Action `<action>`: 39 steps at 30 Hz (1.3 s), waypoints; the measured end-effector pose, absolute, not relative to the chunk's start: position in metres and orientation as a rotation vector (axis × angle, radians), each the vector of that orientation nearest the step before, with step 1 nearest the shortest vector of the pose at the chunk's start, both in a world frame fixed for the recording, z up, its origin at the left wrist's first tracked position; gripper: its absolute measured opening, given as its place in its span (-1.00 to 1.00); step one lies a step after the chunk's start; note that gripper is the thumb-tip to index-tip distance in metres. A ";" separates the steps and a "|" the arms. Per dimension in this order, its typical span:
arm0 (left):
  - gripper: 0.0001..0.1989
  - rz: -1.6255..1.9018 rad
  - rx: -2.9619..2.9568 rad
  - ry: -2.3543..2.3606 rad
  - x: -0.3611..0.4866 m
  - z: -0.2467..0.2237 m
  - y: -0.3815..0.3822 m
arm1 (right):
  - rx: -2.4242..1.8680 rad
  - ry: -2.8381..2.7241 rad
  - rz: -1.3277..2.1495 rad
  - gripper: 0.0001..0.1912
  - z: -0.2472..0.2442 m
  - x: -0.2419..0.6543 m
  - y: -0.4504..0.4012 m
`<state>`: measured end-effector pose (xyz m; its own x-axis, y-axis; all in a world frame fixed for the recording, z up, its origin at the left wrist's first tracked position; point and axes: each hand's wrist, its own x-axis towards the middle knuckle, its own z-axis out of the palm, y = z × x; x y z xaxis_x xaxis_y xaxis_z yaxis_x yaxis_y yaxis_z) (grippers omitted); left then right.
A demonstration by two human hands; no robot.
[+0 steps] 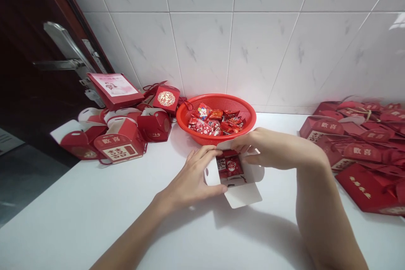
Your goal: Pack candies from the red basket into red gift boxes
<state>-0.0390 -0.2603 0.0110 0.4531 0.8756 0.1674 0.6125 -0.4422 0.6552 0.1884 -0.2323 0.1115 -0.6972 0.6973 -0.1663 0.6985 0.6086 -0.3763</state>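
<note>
An open small gift box [243,194], white inside with its flaps up, stands on the white table in front of me. Several red-wrapped candies [234,165] lie inside it. My left hand [199,173] grips the box's left side, thumb on the near edge and fingers at the far corner. Bent over the far right edge, my right hand [257,147] has its fingers curled around a flap; some fingertips are hidden. Just behind the box sits a red plastic basket [247,124] holding several wrapped candies [210,124].
Several open red boxes [118,143] stand at the left, with closed ones [166,99] behind them. More closed red boxes [363,143] are piled at the right. A tiled wall [202,50] bounds the back, and a dark door with a metal handle [60,65] is at far left.
</note>
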 end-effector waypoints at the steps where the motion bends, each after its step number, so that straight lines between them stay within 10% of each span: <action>1: -0.38 0.687 2.193 1.246 -0.039 0.011 -0.260 | 1.214 2.825 -0.677 -0.42 0.113 0.189 -0.232; 9: -0.40 0.793 2.080 1.348 -0.048 0.013 -0.247 | 1.331 2.894 -0.634 -0.62 0.107 0.191 -0.214; 18: -0.43 0.914 1.973 1.266 -0.065 0.008 -0.234 | 1.318 2.763 -0.897 -0.34 0.096 0.196 -0.198; 28: -0.57 0.812 2.215 1.220 -0.062 0.013 -0.243 | 1.445 2.687 -0.721 -0.80 0.090 0.180 -0.198; 39: -0.82 0.876 2.167 1.320 -0.046 0.003 -0.247 | 1.474 2.710 -0.393 -0.72 0.080 0.163 -0.205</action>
<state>-0.0464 -0.2465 0.0025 0.3392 0.8971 0.2830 0.6088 -0.4387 0.6610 0.1634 -0.2049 0.0797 -0.5505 0.8218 -0.1471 0.8298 0.5191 -0.2051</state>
